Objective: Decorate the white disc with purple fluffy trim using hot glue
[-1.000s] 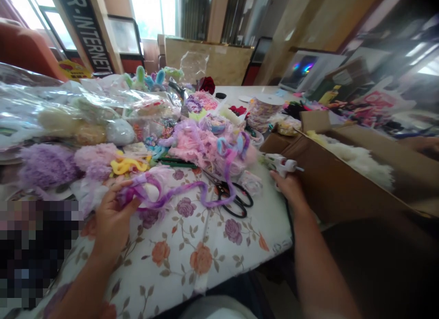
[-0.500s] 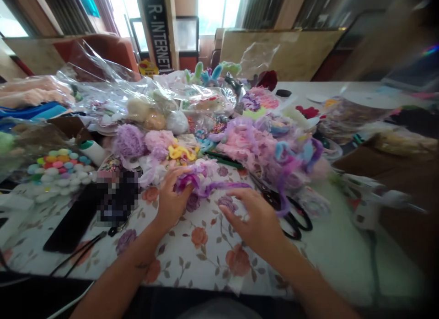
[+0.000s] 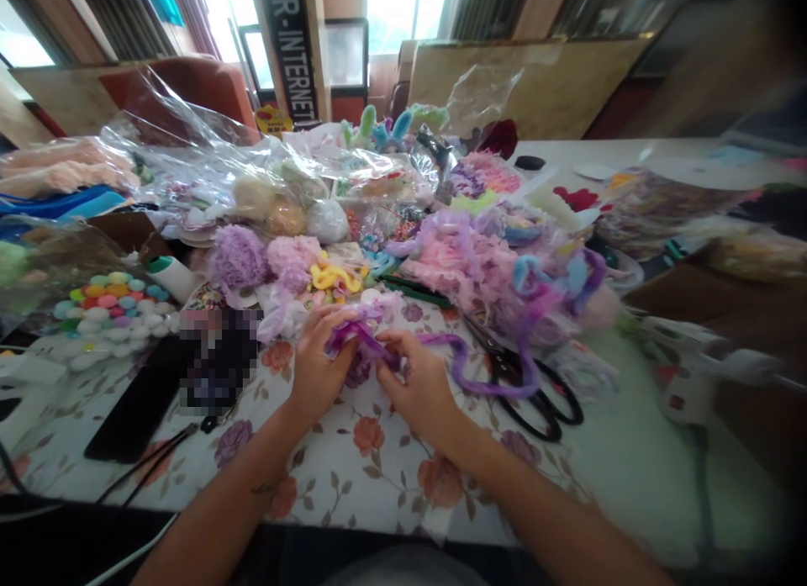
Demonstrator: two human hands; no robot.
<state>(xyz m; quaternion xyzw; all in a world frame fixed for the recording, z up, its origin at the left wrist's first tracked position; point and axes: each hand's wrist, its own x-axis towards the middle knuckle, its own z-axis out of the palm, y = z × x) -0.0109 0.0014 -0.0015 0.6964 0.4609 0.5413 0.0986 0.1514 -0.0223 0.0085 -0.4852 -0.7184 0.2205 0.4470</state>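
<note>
A long fuzzy purple strip (image 3: 466, 388) runs from between my hands to the right, loops over the black-handled scissors and rises to the pink and purple fluffy pile (image 3: 463, 262). My left hand (image 3: 320, 363) is closed around a purple piece of it, near the middle of the flowered cloth (image 3: 344, 477). Close beside it on the right, my right hand (image 3: 419, 384) pinches the strip between thumb and fingers. Pale lilac fluffy material (image 3: 375, 307) lies just beyond my fingertips. The fingers partly hide the held part.
Black-handled scissors (image 3: 508, 372) lie right of my hands. On the left are a black phone (image 3: 135, 401), cables and colourful pompoms (image 3: 113, 296). A white glue gun (image 3: 684, 384) stands at the right. Plastic bags and yellow fuzzy pieces (image 3: 334, 275) lie beyond.
My right hand has moved left and closed on the purple strip beside my left hand. The strip now hangs in a lower loop across the scissors. My left hand has barely moved.
</note>
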